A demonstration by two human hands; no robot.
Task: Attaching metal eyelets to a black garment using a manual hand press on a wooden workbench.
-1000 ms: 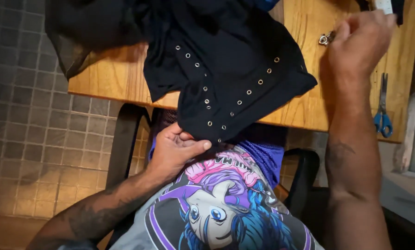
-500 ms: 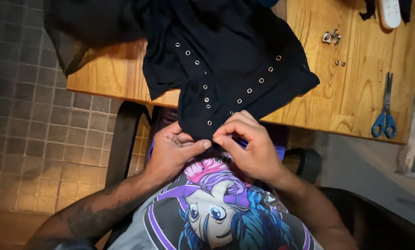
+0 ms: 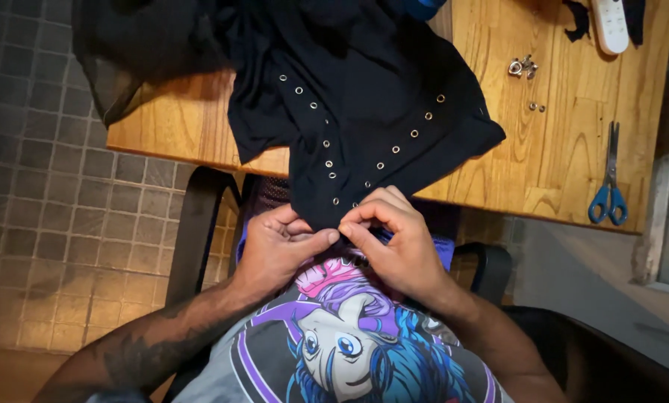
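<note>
The right hand (image 3: 398,250) has come down from the desk (image 3: 558,149) to join the left hand (image 3: 278,250), both pinching the soft, floppy black cloth (image 3: 357,97) at its hanging edge.

I saw a wooden table (image 3: 558,160) carrying a black eyeleted garment (image 3: 357,97) at its ten o'clock, loose metal eyelets (image 3: 523,67) at one o'clock, and blue-handled scissors (image 3: 609,183) at three o'clock.
</note>
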